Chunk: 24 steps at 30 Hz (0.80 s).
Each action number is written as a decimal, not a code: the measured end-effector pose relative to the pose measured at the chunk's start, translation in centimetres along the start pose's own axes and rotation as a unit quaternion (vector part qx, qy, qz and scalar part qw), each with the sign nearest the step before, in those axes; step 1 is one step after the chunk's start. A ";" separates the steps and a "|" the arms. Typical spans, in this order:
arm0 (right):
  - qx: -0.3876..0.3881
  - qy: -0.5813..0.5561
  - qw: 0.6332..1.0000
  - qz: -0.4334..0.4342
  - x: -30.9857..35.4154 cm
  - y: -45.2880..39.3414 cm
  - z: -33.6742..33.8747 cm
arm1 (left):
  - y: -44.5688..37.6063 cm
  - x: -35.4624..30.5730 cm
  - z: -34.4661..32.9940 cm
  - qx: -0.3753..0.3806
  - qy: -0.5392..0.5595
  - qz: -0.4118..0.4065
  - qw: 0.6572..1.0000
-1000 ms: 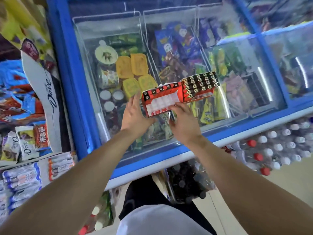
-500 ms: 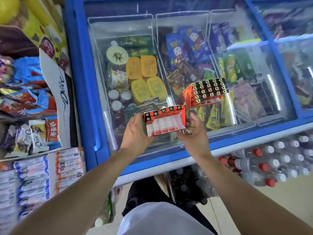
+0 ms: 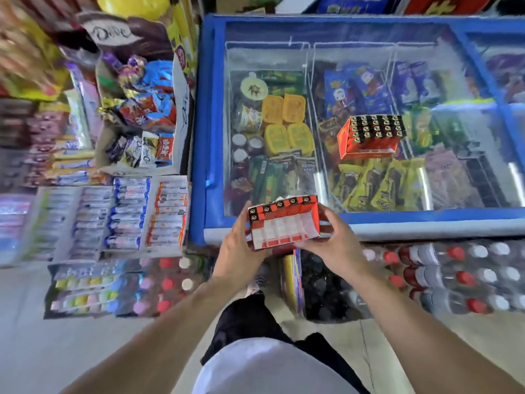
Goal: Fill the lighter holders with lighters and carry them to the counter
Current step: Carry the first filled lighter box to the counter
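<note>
Two lighter holders are shown in the head view, both placed relative to the blue chest freezer [image 3: 203, 132]. The nearer, partly filled holder [image 3: 284, 224] is held in front of the freezer's near edge, just above its pale front rim; a single row of black-topped lighters [image 3: 279, 205] is seen along its far side, and the remaining white compartments are seen bare. It is gripped at its left end by the left hand [image 3: 241, 245], fingers curled round the side, and supported at its right end and underside by the right hand [image 3: 335, 245], fingers curled beneath it. The full holder [image 3: 369, 136], a red carton packed with rows of black-topped lighters, is seen resting on the freezer's glass lid, well apart from the hands. Ice-cream tubs and wrapped bars are visible under the glass. A display of chocolate and sweets [image 3: 142, 109] is seen to the left of the freezer, and capped bottles [image 3: 443, 274] are stacked on the floor in front of it.
</note>
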State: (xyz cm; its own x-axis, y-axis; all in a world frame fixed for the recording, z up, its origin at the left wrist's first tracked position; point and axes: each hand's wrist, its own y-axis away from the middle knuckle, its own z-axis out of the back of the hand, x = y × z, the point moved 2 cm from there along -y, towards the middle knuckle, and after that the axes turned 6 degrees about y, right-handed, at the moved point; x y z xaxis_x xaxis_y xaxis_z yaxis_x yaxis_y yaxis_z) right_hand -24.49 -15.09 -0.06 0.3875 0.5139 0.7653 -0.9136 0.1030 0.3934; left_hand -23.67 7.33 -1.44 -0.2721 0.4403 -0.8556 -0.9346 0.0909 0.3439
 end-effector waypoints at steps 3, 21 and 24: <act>0.021 0.025 0.999 0.034 0.1 3.8 -2.1 | 5.6 1.3 1.1 -0.047 0.005 0.000 0.999; 0.145 0.121 0.971 0.144 8.6 16.2 -22.5 | 25.5 14.8 16.0 -0.250 0.076 0.038 0.964; 0.154 0.138 0.967 0.146 11.2 18.2 -27.9 | 27.8 18.2 20.6 -0.256 0.087 0.047 0.962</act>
State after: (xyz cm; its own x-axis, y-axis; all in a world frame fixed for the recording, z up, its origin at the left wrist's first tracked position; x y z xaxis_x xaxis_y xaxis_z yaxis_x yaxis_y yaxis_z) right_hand -40.20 16.30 1.40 0.0317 0.6948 0.7185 -0.8830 -0.3174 0.3459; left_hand -49.91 36.28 0.52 -0.3536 0.2658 -0.8968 -0.8824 -0.4129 0.2256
